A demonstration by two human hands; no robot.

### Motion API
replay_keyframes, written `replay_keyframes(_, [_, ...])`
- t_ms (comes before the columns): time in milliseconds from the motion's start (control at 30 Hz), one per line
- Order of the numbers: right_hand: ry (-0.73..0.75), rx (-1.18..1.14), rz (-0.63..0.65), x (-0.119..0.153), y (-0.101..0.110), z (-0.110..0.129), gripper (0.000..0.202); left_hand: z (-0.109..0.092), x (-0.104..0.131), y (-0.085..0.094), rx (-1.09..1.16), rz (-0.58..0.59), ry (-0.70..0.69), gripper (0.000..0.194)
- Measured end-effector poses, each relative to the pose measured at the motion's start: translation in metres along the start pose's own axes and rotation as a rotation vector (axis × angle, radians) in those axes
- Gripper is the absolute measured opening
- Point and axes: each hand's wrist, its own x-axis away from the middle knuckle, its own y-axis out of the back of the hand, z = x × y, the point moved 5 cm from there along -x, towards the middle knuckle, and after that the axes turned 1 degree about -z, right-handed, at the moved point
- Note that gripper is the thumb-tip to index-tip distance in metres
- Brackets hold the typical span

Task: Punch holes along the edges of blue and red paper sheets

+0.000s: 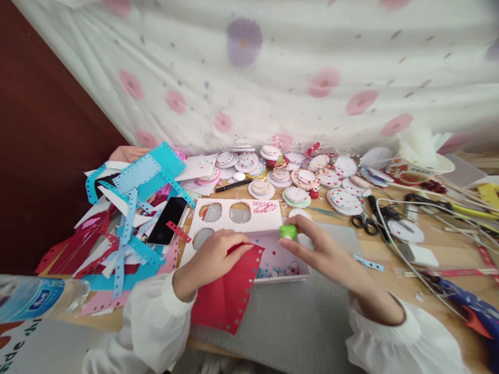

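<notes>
My left hand pinches the top edge of a red paper sheet, which has small holes punched along its edges. In my right hand is a small green craft punch, gripped between thumb and fingers just right of the sheet and apart from it. Between and below the hands sits a shallow white box, with many tiny blue, white and red paper cutouts lying in it. Behind the box is a white card with round holes cut out and red scribbles.
Punched paper scraps and a phone lie left, near a plastic bottle. Decorated paper discs crowd the back. Scissors, a white cable, and a paper bowl are right. A grey mat lies in front.
</notes>
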Motion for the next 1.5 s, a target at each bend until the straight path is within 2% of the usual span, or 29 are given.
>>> replay_keyframes(67, [-0.030, 0.036, -0.052, 0.015, 0.001, -0.012, 0.024, 0.004, 0.013, 0.008, 0.013, -0.086, 0.058, 0.019])
replay_keyframes(133, [-0.081, 0.059, -0.124, 0.034, 0.002, -0.027, 0.028, 0.010, 0.031, 0.010, 0.078, -0.118, 0.181, 0.021])
replay_keyframes(200, [-0.159, 0.024, -0.144, 0.054, -0.003, -0.041, 0.027, 0.015, 0.050, 0.007, 0.178, -0.110, 0.300, 0.021])
replay_keyframes(300, [-0.208, -0.099, -0.198, 0.071, -0.014, -0.047, 0.025, 0.020, 0.064, 0.003, 0.303, -0.166, 0.372, 0.024])
replay_keyframes(400, [-0.187, -0.239, -0.237, 0.064, -0.025, -0.039, 0.025, 0.026, 0.052, 0.006, 0.311, -0.246, 0.335, 0.026])
replay_keyframes(533, [-0.141, -0.382, -0.160, 0.034, -0.041, -0.038, 0.027, 0.038, 0.025, 0.026, 0.191, -0.404, 0.261, 0.025])
replay_keyframes(600, [-0.098, -0.360, -0.226, 0.027, -0.042, -0.047, 0.030, 0.040, 0.022, 0.041, 0.144, -0.481, 0.260, 0.024])
replay_keyframes(667, [-0.080, -0.215, -0.323, 0.029, -0.041, -0.060, 0.031, 0.034, 0.029, 0.053, 0.135, -0.531, 0.253, 0.023])
replay_keyframes(700, [-0.092, -0.104, -0.356, 0.032, -0.041, -0.067, 0.031, 0.029, 0.033, 0.054, 0.152, -0.494, 0.235, 0.022])
replay_keyframes(767, [-0.101, 0.106, -0.393, 0.041, -0.043, -0.079, 0.029, 0.017, 0.036, 0.042, 0.200, -0.252, 0.159, 0.020])
replay_keyframes(833, [-0.092, 0.219, -0.410, 0.048, -0.046, -0.088, 0.029, 0.007, 0.037, 0.016, 0.205, 0.034, 0.080, 0.020])
replay_keyframes(867, [-0.085, 0.238, -0.418, 0.049, -0.047, -0.091, 0.030, 0.003, 0.037, 0.002, 0.177, 0.137, 0.052, 0.020])
replay_keyframes(1000, [-0.061, 0.272, -0.468, 0.052, -0.046, -0.090, 0.038, -0.003, 0.023, -0.046, -0.023, 0.303, -0.044, 0.016])
replay_keyframes(1067, [-0.019, 0.285, -0.535, 0.058, -0.042, -0.079, 0.036, -0.006, 0.016, -0.058, -0.034, 0.314, -0.091, 0.019])
replay_keyframes(1167, [0.063, 0.226, -0.598, 0.073, -0.042, -0.055, 0.024, -0.007, 0.010, -0.061, 0.095, 0.262, -0.091, 0.029])
replay_keyframes(1267, [0.045, 0.041, -0.422, 0.080, -0.058, -0.038, 0.021, -0.004, 0.010, -0.057, 0.313, 0.182, -0.035, 0.027])
replay_keyframes(1367, [-0.052, -0.173, -0.210, 0.072, -0.075, -0.037, 0.015, 0.004, 0.013, -0.056, 0.486, 0.103, 0.038, 0.026])
replay_keyframes(1433, [-0.099, -0.254, -0.158, 0.059, -0.076, -0.040, 0.017, 0.011, 0.014, -0.056, 0.537, 0.076, 0.071, 0.030])
replay_keyframes(1500, [-0.117, -0.317, -0.167, 0.046, -0.072, -0.044, 0.021, 0.022, 0.016, -0.058, 0.551, 0.059, 0.123, 0.031])
